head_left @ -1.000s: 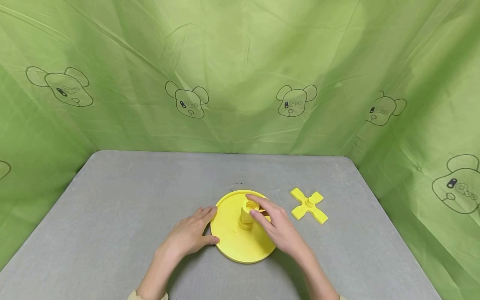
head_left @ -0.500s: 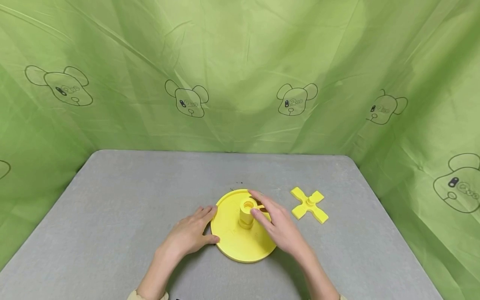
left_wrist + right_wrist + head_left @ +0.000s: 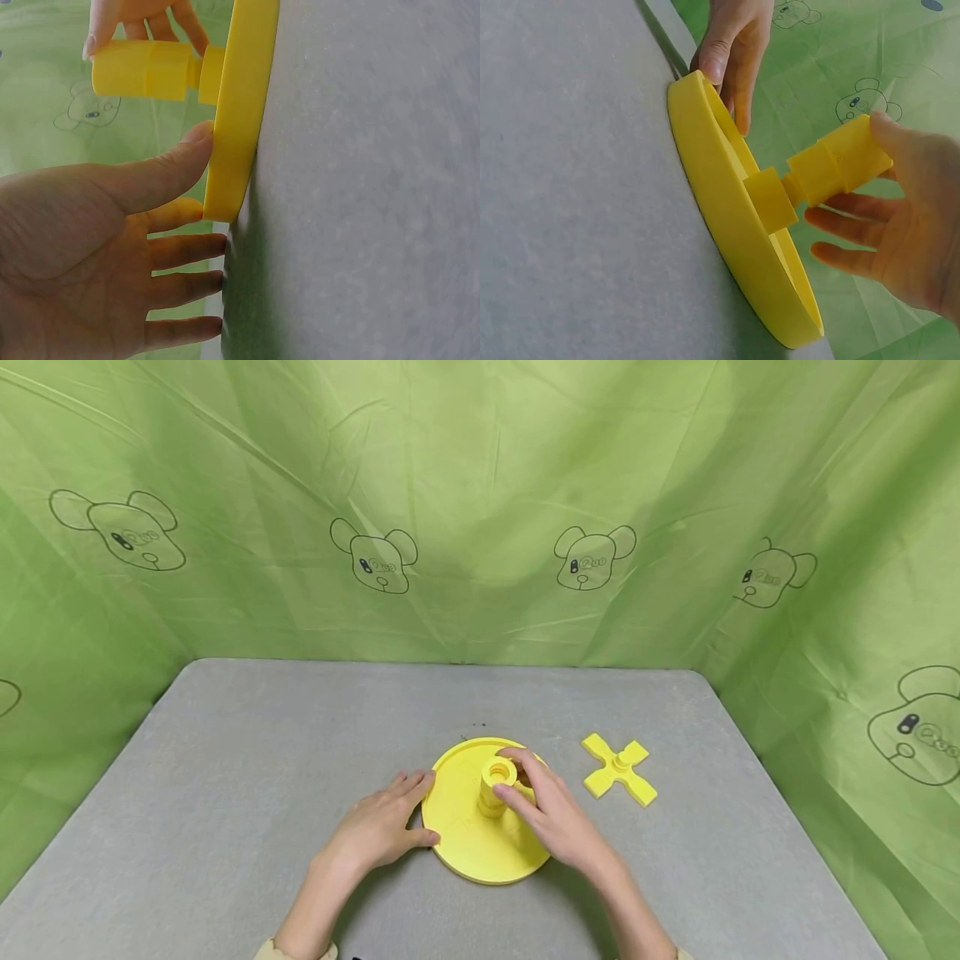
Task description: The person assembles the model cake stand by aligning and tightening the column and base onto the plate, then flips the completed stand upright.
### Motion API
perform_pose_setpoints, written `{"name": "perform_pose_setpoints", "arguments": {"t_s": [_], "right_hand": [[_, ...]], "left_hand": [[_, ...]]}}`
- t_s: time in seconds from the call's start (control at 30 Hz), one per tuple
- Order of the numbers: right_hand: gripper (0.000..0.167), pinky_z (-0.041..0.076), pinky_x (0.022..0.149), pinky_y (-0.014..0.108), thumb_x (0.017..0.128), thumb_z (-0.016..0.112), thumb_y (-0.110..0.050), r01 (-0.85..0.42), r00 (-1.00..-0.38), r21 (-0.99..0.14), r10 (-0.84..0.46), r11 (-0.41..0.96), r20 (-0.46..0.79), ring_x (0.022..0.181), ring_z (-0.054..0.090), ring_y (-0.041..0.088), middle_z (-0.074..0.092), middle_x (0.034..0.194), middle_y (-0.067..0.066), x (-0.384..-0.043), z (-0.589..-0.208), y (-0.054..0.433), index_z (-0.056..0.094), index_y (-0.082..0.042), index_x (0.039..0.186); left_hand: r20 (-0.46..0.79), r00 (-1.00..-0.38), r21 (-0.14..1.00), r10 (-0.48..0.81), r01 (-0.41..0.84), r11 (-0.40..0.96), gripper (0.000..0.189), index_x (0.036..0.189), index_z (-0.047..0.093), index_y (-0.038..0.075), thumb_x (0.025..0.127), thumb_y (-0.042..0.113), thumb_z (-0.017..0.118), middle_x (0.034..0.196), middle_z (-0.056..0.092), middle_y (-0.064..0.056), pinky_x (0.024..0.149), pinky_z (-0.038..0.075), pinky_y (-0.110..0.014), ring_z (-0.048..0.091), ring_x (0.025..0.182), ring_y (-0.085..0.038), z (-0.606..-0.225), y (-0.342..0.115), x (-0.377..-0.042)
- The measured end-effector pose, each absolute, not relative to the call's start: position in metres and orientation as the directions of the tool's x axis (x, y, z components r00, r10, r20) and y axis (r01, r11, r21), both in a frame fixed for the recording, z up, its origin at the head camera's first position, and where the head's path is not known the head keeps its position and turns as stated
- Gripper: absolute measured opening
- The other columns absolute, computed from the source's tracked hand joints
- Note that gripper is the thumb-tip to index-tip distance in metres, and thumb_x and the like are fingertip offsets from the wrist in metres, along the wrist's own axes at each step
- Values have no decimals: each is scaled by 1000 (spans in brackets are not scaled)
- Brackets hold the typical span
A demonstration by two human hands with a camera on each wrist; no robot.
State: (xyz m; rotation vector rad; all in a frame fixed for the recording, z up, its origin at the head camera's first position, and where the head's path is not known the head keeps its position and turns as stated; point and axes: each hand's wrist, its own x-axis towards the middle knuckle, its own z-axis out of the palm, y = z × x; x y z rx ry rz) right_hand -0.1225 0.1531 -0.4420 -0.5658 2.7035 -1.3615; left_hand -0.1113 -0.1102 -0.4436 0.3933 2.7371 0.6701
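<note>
A round yellow plate point(image 3: 465, 852) with a raised rim lies on the grey table. From its middle rises a short stub point(image 3: 771, 200). A hollow, stepped yellow cylinder point(image 3: 139, 69) stands above the stub, a narrow neck showing between them in both wrist views. My right hand point(image 3: 558, 818) holds the cylinder near its top, thumb on the near side and fingers curled round the far side. At the plate's left rim, my left hand point(image 3: 375, 825) rests with straight, spread fingers; its thumb and index finger touch the rim, the other fingertips reach down to the table.
A yellow cross-shaped piece point(image 3: 619, 770) with a small peg at its centre lies right of the plate. Green curtain point(image 3: 465, 460) with bear-head drawings surrounds the table point(image 3: 247, 760) at the back and sides.
My right fingers loosened and spread from the cylinder half a second ago, and now they curl round it again. My left hand and the plate have stayed in place.
</note>
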Motion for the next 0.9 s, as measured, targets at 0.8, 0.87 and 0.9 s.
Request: {"name": "perform_pose_setpoints", "arguments": {"t_s": [0.8, 0.87, 0.9], "right_hand": [[53, 41, 122, 48, 104, 53, -52, -313, -921, -728, -383, 610, 75, 147, 47, 13, 49, 156, -18, -121, -439, 158, 46, -37, 154], [52, 40, 122, 50, 105, 51, -52, -304, -913, -755, -403, 581, 57, 148, 46, 13, 47, 158, -18, -122, -440, 158, 43, -39, 155], [52, 40, 122, 50, 105, 51, -51, -301, -912, -762, -407, 573, 54, 148, 45, 12, 46, 158, -18, -122, -440, 158, 42, -40, 155]], "left_hand": [[-235, -916, 478, 324, 182, 860, 85, 160, 40, 17, 89, 45, 78, 166, 40, -9, 116, 37, -70, 35, 155, -37, -444, -111, -112], [-234, -916, 480, 325, 181, 858, 85, 160, 40, 17, 89, 44, 78, 166, 40, -8, 116, 37, -69, 35, 155, -37, -445, -111, -112], [-233, -916, 481, 326, 183, 857, 85, 160, 40, 17, 89, 44, 78, 166, 40, -8, 116, 37, -69, 35, 155, -37, -445, -111, -112]]}}
